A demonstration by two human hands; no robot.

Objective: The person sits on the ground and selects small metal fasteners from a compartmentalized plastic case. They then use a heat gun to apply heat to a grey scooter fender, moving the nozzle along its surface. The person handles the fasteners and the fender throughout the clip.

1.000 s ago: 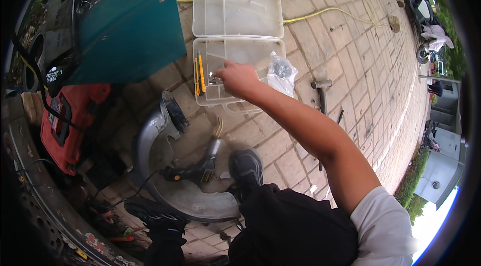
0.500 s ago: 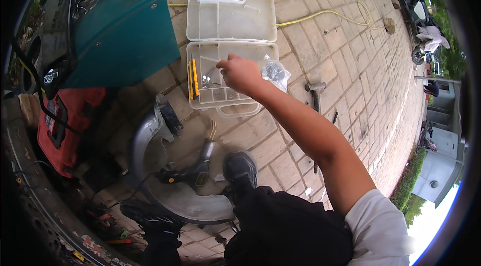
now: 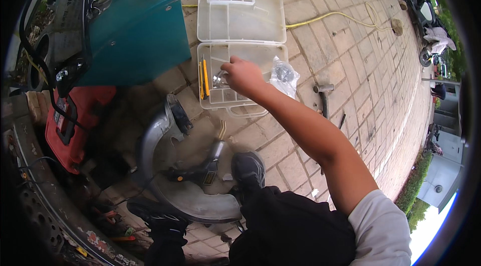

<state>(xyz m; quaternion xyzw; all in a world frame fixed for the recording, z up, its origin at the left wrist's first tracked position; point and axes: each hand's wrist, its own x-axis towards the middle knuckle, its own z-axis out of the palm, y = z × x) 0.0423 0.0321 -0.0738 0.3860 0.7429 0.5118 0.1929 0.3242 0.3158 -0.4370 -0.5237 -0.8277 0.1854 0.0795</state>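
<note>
My right hand (image 3: 245, 78) reaches into the lower half of a clear plastic organizer case (image 3: 241, 25), which lies open on the paving. Its fingers are bent together over the compartments. Small shiny metal pieces (image 3: 217, 79) lie by the fingertips; whether the fingers grip one is hidden. To the left of that hand, a yellow utility knife (image 3: 204, 78) rests along the case's side. A clear plastic bag (image 3: 284, 74) with something dark inside sits at the right side of the case, next to my wrist. My left hand is out of view.
A grey curved mudguard (image 3: 200, 207) lies by my shoes, with a black pistol-shaped tool (image 3: 209, 167) with two brass prongs across it. A hammer (image 3: 324, 89) lies right. A teal metal box (image 3: 140, 40), red case (image 3: 82, 110) and yellow cord (image 3: 330, 14) are around.
The whole view has shifted, so everything sits slightly further right. My right hand stays over the same part of the case, its fingers still bent together.
</note>
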